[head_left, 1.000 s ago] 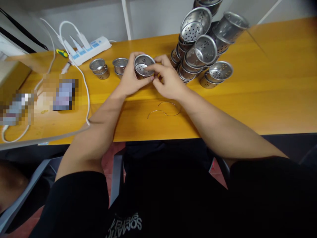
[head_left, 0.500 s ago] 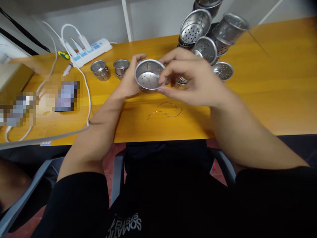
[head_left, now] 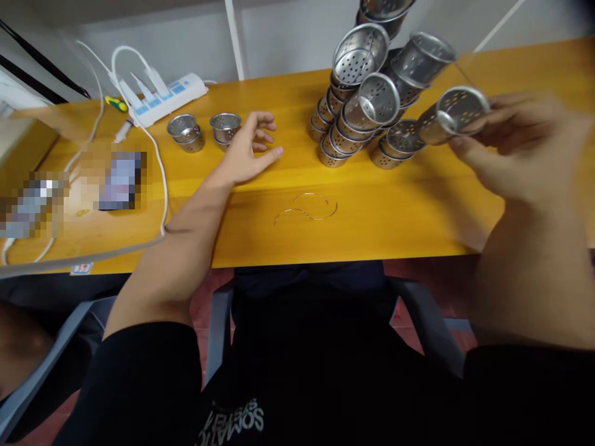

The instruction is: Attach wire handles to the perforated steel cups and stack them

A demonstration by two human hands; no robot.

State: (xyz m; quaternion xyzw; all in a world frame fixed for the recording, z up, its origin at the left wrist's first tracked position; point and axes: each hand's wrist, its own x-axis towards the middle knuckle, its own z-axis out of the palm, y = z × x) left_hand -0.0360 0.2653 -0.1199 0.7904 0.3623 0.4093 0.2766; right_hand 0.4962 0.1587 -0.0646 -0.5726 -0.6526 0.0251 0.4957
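Note:
A perforated metal cup (head_left: 437,124) is gripped by its rim in my right hand (head_left: 515,145), tilted on its side at the right of the stacked cups. Beside it, a low pair of nested cups (head_left: 393,152) stands on the table; whether the held cup touches them I cannot tell. My left hand (head_left: 251,148) is open and holds nothing, its fingers apart above the table. Close behind that hand sits another small stack of perforated cups (head_left: 225,127). A thin bent wire (head_left: 307,214) lies on the table in front of my hands.
A tall leaning pile of perforated cups (head_left: 360,56) rises at the back. More cups (head_left: 186,131) stand at left, near a white power strip (head_left: 170,99) with plugs and cables. A blurred phone-like object (head_left: 123,179) lies on the yellow wooden table (head_left: 242,241).
My right hand has carried the cup from the middle over to the right, beside the stacks. My left hand has let go of it and stays in place with fingers spread.

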